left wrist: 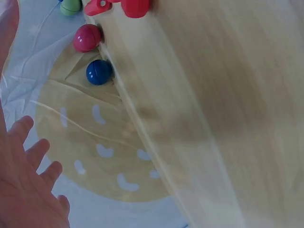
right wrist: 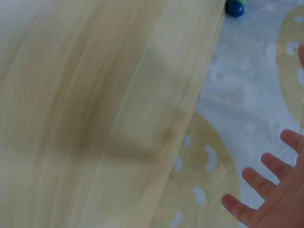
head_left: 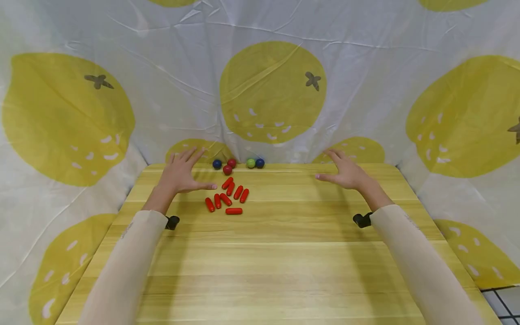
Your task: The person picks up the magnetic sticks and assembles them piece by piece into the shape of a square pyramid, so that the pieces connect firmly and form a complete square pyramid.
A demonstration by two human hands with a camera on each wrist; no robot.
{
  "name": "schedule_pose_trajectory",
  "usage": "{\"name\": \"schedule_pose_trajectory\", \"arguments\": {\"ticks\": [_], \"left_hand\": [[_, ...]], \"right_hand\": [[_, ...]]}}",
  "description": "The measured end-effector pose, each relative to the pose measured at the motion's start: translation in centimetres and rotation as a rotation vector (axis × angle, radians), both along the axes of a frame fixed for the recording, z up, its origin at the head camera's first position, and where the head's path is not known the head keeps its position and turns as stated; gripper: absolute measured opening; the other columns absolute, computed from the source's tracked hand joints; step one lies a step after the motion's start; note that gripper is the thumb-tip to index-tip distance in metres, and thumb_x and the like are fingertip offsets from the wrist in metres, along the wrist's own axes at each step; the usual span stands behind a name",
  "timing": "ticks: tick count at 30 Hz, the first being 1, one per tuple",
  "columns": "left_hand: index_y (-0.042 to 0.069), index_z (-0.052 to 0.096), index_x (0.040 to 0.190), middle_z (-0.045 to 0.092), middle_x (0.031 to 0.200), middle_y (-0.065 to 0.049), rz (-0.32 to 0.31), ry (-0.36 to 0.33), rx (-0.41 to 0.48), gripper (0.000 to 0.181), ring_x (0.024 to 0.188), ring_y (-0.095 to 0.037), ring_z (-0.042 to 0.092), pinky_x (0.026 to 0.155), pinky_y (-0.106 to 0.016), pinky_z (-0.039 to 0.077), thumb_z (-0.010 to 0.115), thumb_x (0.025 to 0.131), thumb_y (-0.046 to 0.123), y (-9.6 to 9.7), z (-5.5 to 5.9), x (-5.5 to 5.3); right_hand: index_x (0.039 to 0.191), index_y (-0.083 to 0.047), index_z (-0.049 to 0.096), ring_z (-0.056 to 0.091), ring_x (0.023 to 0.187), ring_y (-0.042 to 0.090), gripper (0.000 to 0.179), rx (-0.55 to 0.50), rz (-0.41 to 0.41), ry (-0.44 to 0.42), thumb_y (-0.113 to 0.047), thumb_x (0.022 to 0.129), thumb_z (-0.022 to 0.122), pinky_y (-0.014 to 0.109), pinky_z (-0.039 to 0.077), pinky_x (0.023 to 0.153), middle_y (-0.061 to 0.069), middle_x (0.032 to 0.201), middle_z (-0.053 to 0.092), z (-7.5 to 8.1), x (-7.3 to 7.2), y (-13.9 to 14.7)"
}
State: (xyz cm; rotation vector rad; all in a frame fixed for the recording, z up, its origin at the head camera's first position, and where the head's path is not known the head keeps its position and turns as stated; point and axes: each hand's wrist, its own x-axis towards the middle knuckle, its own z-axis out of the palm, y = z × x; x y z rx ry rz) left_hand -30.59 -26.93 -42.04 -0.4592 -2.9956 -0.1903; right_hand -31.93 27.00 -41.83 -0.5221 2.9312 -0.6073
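My left hand (head_left: pixel 179 175) hovers above the table's far left part with fingers spread, holding nothing. Its thumb tip is near several small red capsule-shaped pieces (head_left: pixel 233 211) scattered on the wood. Beyond them, along the back edge, lie a blue ball (head_left: pixel 217 164), two red balls (head_left: pixel 227 170), a green ball (head_left: pixel 250 163) and another blue ball (head_left: pixel 260 163). In the left wrist view the fingers (left wrist: pixel 35 154) are apart from the nearer blue ball (left wrist: pixel 99 72). On the right, my right hand (head_left: pixel 344 174) is also spread and empty, away from every piece.
The wooden table (head_left: pixel 276 266) reaches back to a white curtain (head_left: pixel 365 90) printed with large yellow lemons. This cloth also hangs at both sides. Each wrist carries a small black camera (head_left: pixel 172 222). Tiled floor (head_left: pixel 501 302) shows at the lower right.
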Motion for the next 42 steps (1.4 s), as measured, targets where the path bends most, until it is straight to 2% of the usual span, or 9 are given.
{"name": "schedule_pose_trajectory", "arguments": {"ticks": [4,9,13,19,27,32,37,39,42], "left_hand": [[0.016,0.028,0.164,0.027,0.168,-0.019,-0.014,-0.028,0.075,0.123,0.154,-0.046,0.024,0.124,-0.069,0.014,0.073,0.07,0.082,-0.3,-1.0,0.7],[0.014,0.032,0.163,0.027,0.169,-0.017,-0.04,-0.128,0.193,0.113,0.154,-0.046,0.024,0.118,-0.071,0.028,0.075,0.077,0.072,-0.1,-2.3,1.4],[0.011,0.037,0.16,0.031,0.166,-0.021,-0.073,-0.182,0.282,0.099,0.151,-0.047,0.028,0.118,-0.071,0.028,0.076,0.084,0.06,0.2,-3.8,1.8],[0.01,0.048,0.153,0.043,0.159,-0.02,-0.147,-0.24,0.395,0.076,0.148,-0.045,0.037,0.12,-0.067,0.029,0.074,0.092,0.045,0.2,-5.7,2.4],[0.012,0.046,0.153,0.053,0.153,-0.01,-0.153,-0.359,0.616,0.08,0.143,-0.037,0.047,0.122,-0.058,0.033,0.082,0.088,0.041,-0.7,-7.3,3.6],[0.011,0.048,0.15,0.056,0.149,-0.012,-0.171,-0.387,0.684,0.078,0.137,-0.036,0.052,0.119,-0.058,0.037,0.087,0.085,0.03,-1.4,-7.9,4.3],[0.01,0.053,0.147,0.06,0.146,-0.01,-0.195,-0.4,0.713,0.071,0.136,-0.033,0.054,0.118,-0.055,0.038,0.086,0.087,0.025,-1.8,-8.4,4.4],[0.01,0.056,0.145,0.063,0.143,-0.009,-0.211,-0.389,0.708,0.065,0.132,-0.03,0.057,0.116,-0.049,0.042,0.084,0.088,0.025,-1.9,-8.7,4.4],[0.012,0.062,0.139,0.068,0.135,-0.006,-0.207,-0.381,0.71,0.054,0.122,-0.025,0.062,0.107,-0.034,0.049,0.082,0.09,0.024,-2.0,-9.0,4.4]], "right_hand": [[0.165,-0.017,0.02,0.019,0.155,0.048,0.095,-0.094,0.024,-0.013,-0.066,0.094,0.061,0.074,0.026,0.116,0.02,0.17,0.016,-1.5,-0.1,-1.7],[0.159,-0.009,0.032,0.03,0.15,0.047,0.081,-0.156,0.063,0.016,-0.054,0.099,0.062,0.069,0.032,0.116,0.022,0.164,0.031,-2.9,-0.1,-3.8],[0.155,-0.007,0.039,0.042,0.142,0.045,0.07,-0.196,0.082,0.036,-0.043,0.101,0.063,0.065,0.04,0.111,0.021,0.159,0.039,-3.6,-0.6,-5.8],[0.153,-0.005,0.042,0.046,0.141,0.043,0.064,-0.259,0.111,0.019,-0.032,0.1,0.067,0.06,0.043,0.112,0.017,0.157,0.043,-4.4,-1.1,-9.0],[0.156,-0.006,0.039,0.046,0.142,0.039,0.068,-0.306,0.127,-0.034,-0.034,0.1,0.066,0.056,0.043,0.115,0.014,0.159,0.042,-6.5,-2.2,-12.6],[0.156,-0.004,0.039,0.047,0.141,0.04,0.068,-0.297,0.131,-0.019,-0.033,0.101,0.066,0.056,0.042,0.115,0.016,0.158,0.043,-7.2,-3.0,-14.4],[0.158,-0.007,0.037,0.045,0.144,0.036,0.067,-0.292,0.091,-0.026,-0.031,0.102,0.065,0.053,0.04,0.118,0.013,0.16,0.042,-7.7,-3.7,-15.8],[0.158,-0.008,0.036,0.044,0.145,0.035,0.068,-0.294,0.07,-0.033,-0.032,0.102,0.066,0.052,0.038,0.119,0.012,0.161,0.041,-7.9,-3.8,-16.3],[0.159,-0.007,0.035,0.043,0.146,0.035,0.071,-0.298,0.07,-0.035,-0.031,0.101,0.067,0.051,0.037,0.121,0.013,0.162,0.039,-8.0,-4.1,-17.0]]}}
